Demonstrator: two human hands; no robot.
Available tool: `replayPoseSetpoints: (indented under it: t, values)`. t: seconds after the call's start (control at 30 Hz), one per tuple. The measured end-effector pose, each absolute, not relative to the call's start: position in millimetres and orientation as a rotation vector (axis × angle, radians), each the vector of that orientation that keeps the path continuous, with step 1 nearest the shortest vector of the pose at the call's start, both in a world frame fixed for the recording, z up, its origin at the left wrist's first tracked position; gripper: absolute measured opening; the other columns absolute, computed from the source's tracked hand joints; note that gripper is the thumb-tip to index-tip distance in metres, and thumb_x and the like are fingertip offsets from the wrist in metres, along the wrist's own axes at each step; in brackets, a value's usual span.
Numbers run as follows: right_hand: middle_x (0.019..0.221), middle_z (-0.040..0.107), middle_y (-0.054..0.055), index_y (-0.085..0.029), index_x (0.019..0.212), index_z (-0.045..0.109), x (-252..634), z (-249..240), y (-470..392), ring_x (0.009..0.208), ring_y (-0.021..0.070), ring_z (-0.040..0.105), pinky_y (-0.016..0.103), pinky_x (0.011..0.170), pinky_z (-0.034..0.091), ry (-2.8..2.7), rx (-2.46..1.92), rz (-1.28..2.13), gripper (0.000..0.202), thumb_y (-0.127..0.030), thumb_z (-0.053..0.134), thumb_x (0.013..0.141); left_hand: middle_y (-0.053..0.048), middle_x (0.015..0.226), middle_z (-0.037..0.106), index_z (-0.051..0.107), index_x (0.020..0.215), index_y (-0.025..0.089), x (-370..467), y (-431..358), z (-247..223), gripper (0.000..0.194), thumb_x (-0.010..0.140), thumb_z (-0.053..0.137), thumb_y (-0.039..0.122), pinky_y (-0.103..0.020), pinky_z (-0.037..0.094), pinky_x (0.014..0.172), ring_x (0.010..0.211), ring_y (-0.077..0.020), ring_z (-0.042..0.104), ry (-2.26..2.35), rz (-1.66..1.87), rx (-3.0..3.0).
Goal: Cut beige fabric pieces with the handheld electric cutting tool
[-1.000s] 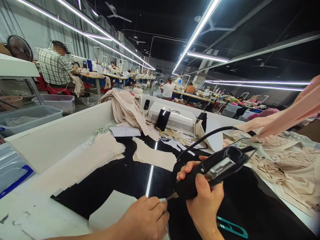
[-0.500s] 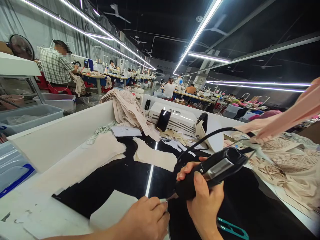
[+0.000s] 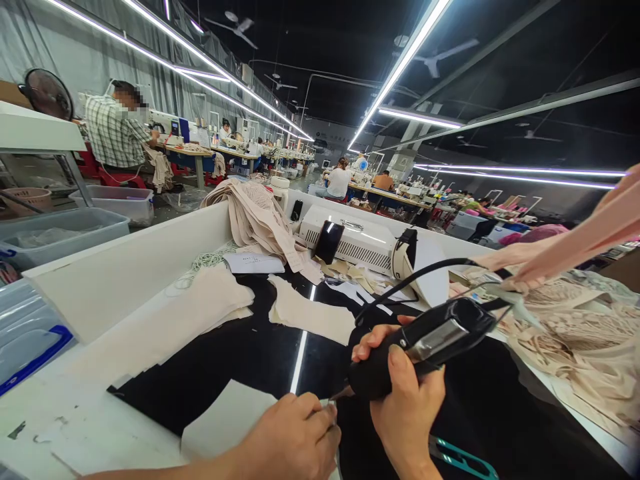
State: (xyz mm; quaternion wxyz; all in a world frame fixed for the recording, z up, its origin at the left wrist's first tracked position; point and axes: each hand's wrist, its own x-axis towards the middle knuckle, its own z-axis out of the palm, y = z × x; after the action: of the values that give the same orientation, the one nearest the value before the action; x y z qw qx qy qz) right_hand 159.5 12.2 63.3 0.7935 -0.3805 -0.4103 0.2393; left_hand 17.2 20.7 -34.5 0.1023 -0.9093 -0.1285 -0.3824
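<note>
My right hand (image 3: 407, 407) is wrapped round a black corded power tool (image 3: 425, 347), tilted with its thin metal tip pointing down to the left. Close to that tip, my left hand (image 3: 300, 433) has its fingers pressed together on the edge of a white flat piece (image 3: 225, 417). Its material, paper or cloth, I cannot tell, and my hand hides much of it. By my right wrist lies a pair of teal thread snips (image 3: 465, 460). The black tabletop (image 3: 200, 380) stretches under both hands.
Stacked cream cloth pieces (image 3: 185, 313) lie left, and another cream stack (image 3: 313, 310) ahead. Behind stand a phone (image 3: 329, 241) and a white slotted machine (image 3: 355, 233). Beige fabric (image 3: 575, 333) heaps up at right. A pink cloth strip (image 3: 580, 247) is tied by the tool's cord.
The view has shifted slightly. Both hands keep nearly the same places, with the tool's tip still close to the left fingertips.
</note>
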Motion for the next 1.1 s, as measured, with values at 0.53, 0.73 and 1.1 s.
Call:
replayPoseSetpoints:
  t: [0.53, 0.73, 1.1]
  values:
    - [0.077, 0.065, -0.004, -0.029, 0.110, 0.058, 156.8, 65.4, 11.4, 0.063, 0.0143, 0.061, 0.031, 0.059, 0.056, -0.887, -0.804, 0.566, 0.033, -0.037, 0.076, 0.084, -0.004, 0.095, 0.071, 0.063, 0.092, 0.014, 16.2, 19.3, -34.8, 0.012, 0.097, 0.066, 0.024, -0.029, 0.040, 0.055, 0.076, -0.0152, 0.061, -0.414, -0.997, -2.731]
    - [0.082, 0.070, -0.002, -0.028, 0.114, 0.059, 174.0, 74.0, -2.9, 0.069, 0.0177, 0.067, 0.039, 0.067, 0.062, -0.923, -0.914, 0.445, 0.036, -0.034, 0.079, 0.084, -0.005, 0.110, 0.072, 0.063, 0.098, 0.016, 3.5, 32.5, -22.4, 0.004, 0.099, 0.064, 0.020, -0.032, 0.042, 0.062, 0.084, -0.0175, 0.062, -0.541, -0.832, -2.748]
    - [0.078, 0.067, -0.002, -0.027, 0.109, 0.061, 184.0, 74.0, -45.4, 0.063, 0.0162, 0.066, 0.036, 0.057, 0.062, -0.840, -0.905, 0.398, 0.031, -0.031, 0.078, 0.084, -0.002, 0.103, 0.074, 0.066, 0.111, 0.016, 1.9, 18.1, 11.0, 0.013, 0.106, 0.054, 0.015, -0.027, 0.050, 0.090, 0.097, -0.0152, 0.065, -0.290, -1.120, -2.958]
